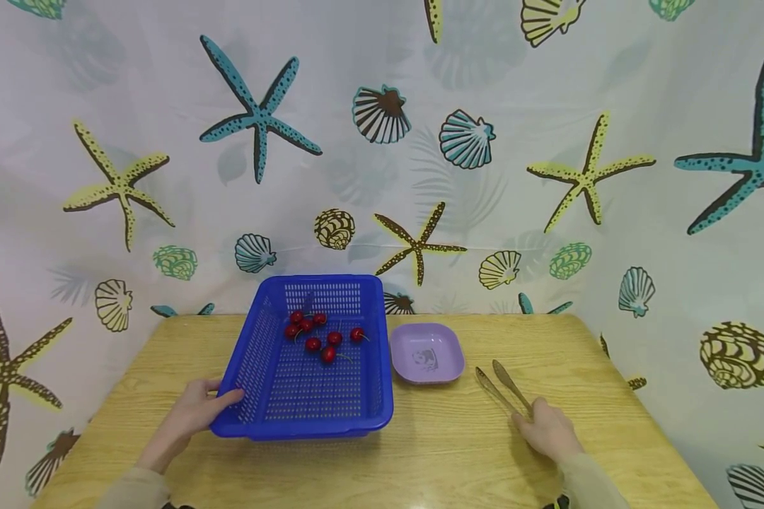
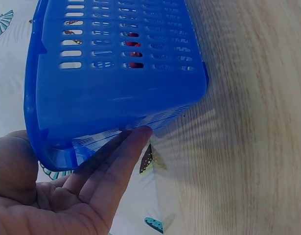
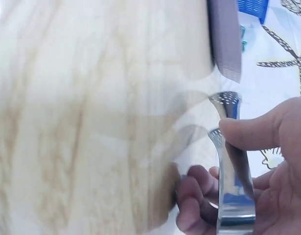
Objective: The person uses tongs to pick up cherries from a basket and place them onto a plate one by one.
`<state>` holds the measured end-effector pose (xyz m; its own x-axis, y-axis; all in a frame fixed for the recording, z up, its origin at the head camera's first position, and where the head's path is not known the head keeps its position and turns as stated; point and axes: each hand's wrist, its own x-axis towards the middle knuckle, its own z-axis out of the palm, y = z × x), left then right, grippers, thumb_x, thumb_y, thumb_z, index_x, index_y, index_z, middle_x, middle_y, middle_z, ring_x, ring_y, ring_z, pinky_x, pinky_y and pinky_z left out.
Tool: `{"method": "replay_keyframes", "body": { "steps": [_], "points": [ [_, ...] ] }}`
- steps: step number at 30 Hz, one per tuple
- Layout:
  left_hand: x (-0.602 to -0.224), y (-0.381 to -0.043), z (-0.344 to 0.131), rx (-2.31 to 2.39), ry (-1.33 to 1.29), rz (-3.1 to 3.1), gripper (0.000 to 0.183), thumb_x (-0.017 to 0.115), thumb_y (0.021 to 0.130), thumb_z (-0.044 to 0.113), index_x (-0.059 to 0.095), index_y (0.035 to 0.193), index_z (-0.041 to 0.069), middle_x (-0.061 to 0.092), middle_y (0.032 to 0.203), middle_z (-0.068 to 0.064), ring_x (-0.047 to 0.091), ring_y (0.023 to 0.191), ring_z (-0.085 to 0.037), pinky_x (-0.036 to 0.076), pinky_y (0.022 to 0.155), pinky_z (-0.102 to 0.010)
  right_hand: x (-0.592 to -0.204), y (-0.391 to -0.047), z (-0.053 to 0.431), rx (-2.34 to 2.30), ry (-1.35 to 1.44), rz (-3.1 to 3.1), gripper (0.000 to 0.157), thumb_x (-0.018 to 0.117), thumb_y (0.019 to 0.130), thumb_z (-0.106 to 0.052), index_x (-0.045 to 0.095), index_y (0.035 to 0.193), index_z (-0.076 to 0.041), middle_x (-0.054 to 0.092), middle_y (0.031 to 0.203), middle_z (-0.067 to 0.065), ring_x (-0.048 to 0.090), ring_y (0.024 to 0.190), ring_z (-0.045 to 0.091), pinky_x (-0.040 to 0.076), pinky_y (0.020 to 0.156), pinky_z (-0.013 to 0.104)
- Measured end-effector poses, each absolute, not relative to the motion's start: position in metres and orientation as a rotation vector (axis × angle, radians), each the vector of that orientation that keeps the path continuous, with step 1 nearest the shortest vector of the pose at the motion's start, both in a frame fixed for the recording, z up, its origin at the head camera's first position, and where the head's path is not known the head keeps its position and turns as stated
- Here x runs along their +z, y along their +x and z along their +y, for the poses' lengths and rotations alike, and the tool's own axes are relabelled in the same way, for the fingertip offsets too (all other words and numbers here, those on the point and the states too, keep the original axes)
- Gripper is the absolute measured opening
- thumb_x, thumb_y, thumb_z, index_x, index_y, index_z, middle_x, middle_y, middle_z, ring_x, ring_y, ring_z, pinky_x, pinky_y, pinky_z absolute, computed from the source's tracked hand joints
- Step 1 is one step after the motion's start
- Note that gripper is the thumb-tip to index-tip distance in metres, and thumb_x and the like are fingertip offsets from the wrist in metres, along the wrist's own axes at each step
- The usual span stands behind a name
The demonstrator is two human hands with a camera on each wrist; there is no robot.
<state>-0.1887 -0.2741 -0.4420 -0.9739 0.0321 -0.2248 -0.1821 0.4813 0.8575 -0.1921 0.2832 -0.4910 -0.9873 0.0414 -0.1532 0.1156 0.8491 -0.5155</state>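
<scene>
My left hand grips the near left side of a blue plastic basket, its thumb over the rim and fingers against the outer wall. In the left wrist view those fingers lie along the slotted wall. Several red cherries with stems lie in the back half of the basket. My right hand holds a pair of metal tongs, thumb on one arm and fingers round the other. The tips of the tongs are apart, nothing between them, and point toward a purple dish with a panda print.
The wooden table carries everything. The purple dish stands right beside the basket, on its right. A white curtain printed with starfish and shells hangs behind the table and along both sides.
</scene>
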Motion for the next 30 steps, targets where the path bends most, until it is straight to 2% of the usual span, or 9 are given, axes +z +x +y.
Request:
{"method": "replay_keyframes", "body": {
  "steps": [4,10,16,19,26,30],
  "points": [
    [-0.441,-0.188,-0.274,1.504,-0.108,2.507,0.052,0.051,0.101,0.012,0.041,0.133,-0.028,0.072,0.106,-0.032,0.076,0.084,-0.024,0.061,0.069,-0.029,-0.491,-0.191,0.288,-0.973,0.103,2.834,0.034,0.057,0.099,-0.02,0.052,0.105,0.014,0.051,0.066,0.005,0.047,0.054,0.014,0.041,0.05,0.025],
    [-0.443,-0.187,-0.276,1.499,-0.063,2.503,0.05,0.051,0.1,0.008,0.041,0.133,-0.028,0.072,0.105,-0.032,0.076,0.086,-0.026,0.061,0.07,-0.03,-0.489,-0.187,0.296,-1.319,0.106,2.616,0.053,0.055,0.103,-0.021,0.037,0.132,0.019,0.06,0.071,0.007,0.051,0.048,0.01,0.048,0.046,0.024],
    [-0.443,-0.184,-0.28,1.52,0.026,2.468,0.05,0.051,0.1,0.007,0.039,0.133,-0.03,0.072,0.104,-0.032,0.077,0.086,-0.027,0.062,0.07,-0.03,-0.482,-0.187,0.3,-1.491,0.109,2.454,0.065,0.053,0.104,-0.026,0.027,0.148,0.014,0.058,0.077,0.003,0.033,0.045,0.006,0.034,0.044,0.021],
    [-0.442,-0.182,-0.283,1.535,0.095,2.435,0.049,0.049,0.1,0.005,0.04,0.131,-0.031,0.072,0.104,-0.034,0.077,0.087,-0.027,0.062,0.071,-0.03,-0.479,-0.188,0.3,-1.538,0.082,2.41,0.065,0.052,0.104,-0.025,0.026,0.15,0.014,0.054,0.074,0.001,0.027,0.044,0.005,0.03,0.043,0.02],
    [-0.441,-0.181,-0.289,1.534,0.128,2.374,0.049,0.049,0.101,0.008,0.041,0.13,-0.031,0.074,0.1,-0.03,0.077,0.084,-0.021,0.062,0.071,-0.029,-0.467,-0.191,0.294,-1.573,0.043,2.428,0.058,0.051,0.104,-0.031,0.042,0.142,0.011,0.059,0.084,0.003,0.031,0.044,0.005,0.03,0.042,0.02],
    [-0.441,-0.181,-0.292,1.529,0.126,2.36,0.046,0.049,0.101,0.01,0.047,0.127,-0.028,0.075,0.099,-0.028,0.077,0.082,-0.02,0.061,0.072,-0.028,-0.455,-0.194,0.288,-1.575,0.012,2.467,0.056,0.051,0.105,-0.034,0.045,0.142,0.008,0.06,0.087,0.004,0.03,0.044,0.005,0.031,0.041,0.02]
  ]
}}
